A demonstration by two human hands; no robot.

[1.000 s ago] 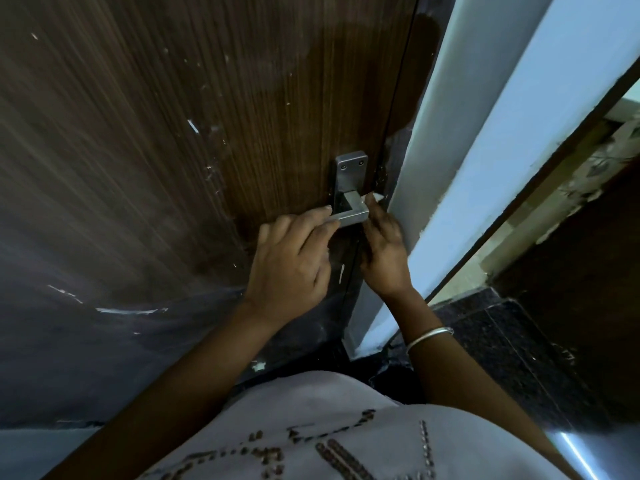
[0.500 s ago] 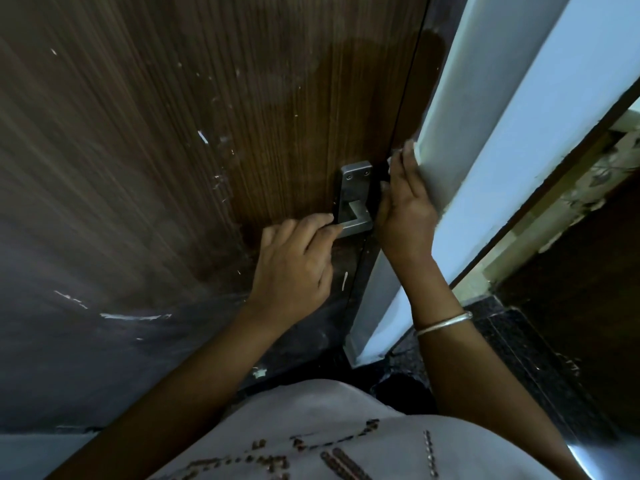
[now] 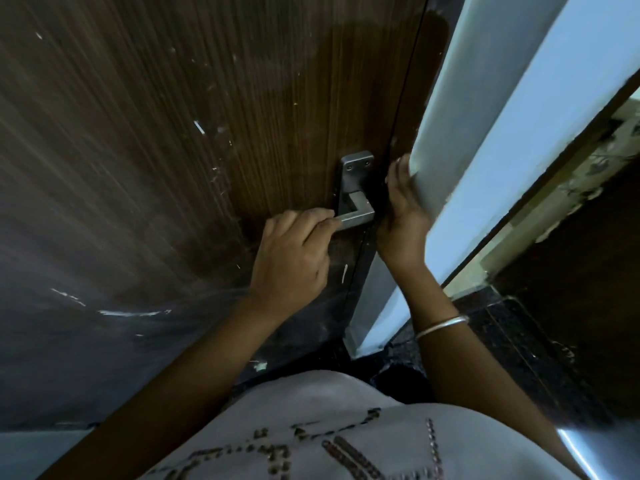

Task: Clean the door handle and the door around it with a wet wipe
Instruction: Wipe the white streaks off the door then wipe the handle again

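A dark wooden door [image 3: 207, 133] fills the left of the view. Its metal door handle [image 3: 358, 211] is an L-shaped lever on a screwed plate. My left hand [image 3: 294, 258] grips the lever's free end with curled fingers. My right hand [image 3: 401, 216] lies along the door's dark edge strip, just right of the handle. Its fingers stretch upward and touch the white door frame [image 3: 485, 133]. The wet wipe does not show; the right hand may be hiding it.
White scuffs and specks mark the door around and below the handle. The floor [image 3: 502, 341] at the lower right is dark speckled stone. A second dark opening lies right of the frame. My pale shirt fills the bottom.
My right hand rose from beside the lever's corner to the door edge next to the handle plate. A white bit at its fingertips has gone from sight. The left hand kept its grip.
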